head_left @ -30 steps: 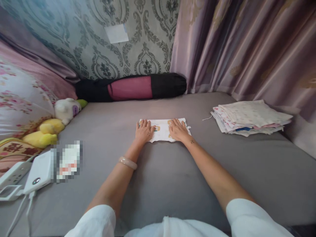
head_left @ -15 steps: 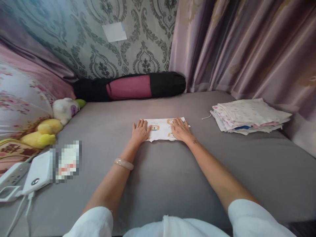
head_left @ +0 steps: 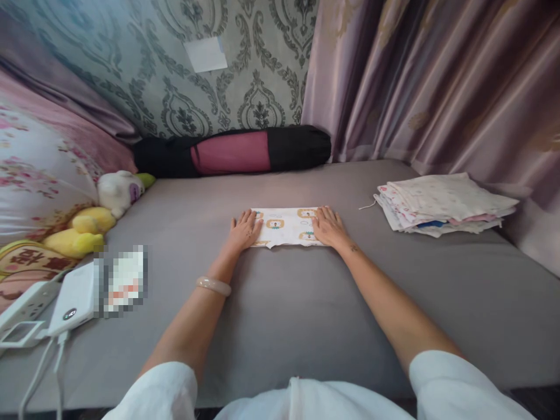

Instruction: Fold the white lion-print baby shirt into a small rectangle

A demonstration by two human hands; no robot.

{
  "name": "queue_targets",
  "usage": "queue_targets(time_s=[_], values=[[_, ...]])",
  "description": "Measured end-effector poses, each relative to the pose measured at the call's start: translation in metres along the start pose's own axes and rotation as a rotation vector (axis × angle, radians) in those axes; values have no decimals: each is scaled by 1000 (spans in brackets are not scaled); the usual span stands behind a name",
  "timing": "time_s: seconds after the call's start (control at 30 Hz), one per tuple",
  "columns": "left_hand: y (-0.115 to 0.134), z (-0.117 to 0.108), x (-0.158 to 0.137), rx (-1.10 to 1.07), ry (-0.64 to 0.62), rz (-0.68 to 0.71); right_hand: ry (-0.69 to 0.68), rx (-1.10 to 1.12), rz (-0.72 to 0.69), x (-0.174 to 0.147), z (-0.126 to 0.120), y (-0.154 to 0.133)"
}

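A white cloth printed with tan and teal cartoon figures (head_left: 286, 226) lies folded into a flat rectangle on the grey bed sheet (head_left: 289, 315). My left hand (head_left: 245, 230) rests flat on its left end, fingers stretched out. On the right end lies my right hand (head_left: 329, 226), palm down with its fingers extended. Between the two hands the printed middle of the cloth shows, and its near edge looks uneven. The cloth's outer ends are partly hidden under my hands.
To the right sits a stack of folded cloths (head_left: 446, 201). A long black and maroon bag (head_left: 234, 153) lies along the wall. On the left are plush toys (head_left: 83, 230), a white power bank (head_left: 74, 300) with cables, a power strip (head_left: 32, 306) and a blurred-out item (head_left: 126, 281).
My hands have slid apart, the left one leftward and the right one rightward, so more of the cloth's print shows between them. The view has shifted slightly.
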State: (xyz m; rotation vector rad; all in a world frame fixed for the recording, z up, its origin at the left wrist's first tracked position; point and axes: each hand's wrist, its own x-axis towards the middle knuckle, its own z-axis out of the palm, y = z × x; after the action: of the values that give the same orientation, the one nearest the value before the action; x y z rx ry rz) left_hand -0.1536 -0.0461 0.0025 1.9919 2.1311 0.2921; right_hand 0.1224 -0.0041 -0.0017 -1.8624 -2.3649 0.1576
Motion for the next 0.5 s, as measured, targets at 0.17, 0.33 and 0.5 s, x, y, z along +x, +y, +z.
queue_targets(time_s=[0.17, 0.33, 0.5], values=[[-1, 4, 1, -3, 20, 8, 1, -15, -5, 0, 1, 1], [-7, 3, -5, -68, 97, 6, -30, -29, -20, 2, -10, -5], [-22, 2, -22, -68, 136, 6, 23, -40, 15, 5, -8, -11]])
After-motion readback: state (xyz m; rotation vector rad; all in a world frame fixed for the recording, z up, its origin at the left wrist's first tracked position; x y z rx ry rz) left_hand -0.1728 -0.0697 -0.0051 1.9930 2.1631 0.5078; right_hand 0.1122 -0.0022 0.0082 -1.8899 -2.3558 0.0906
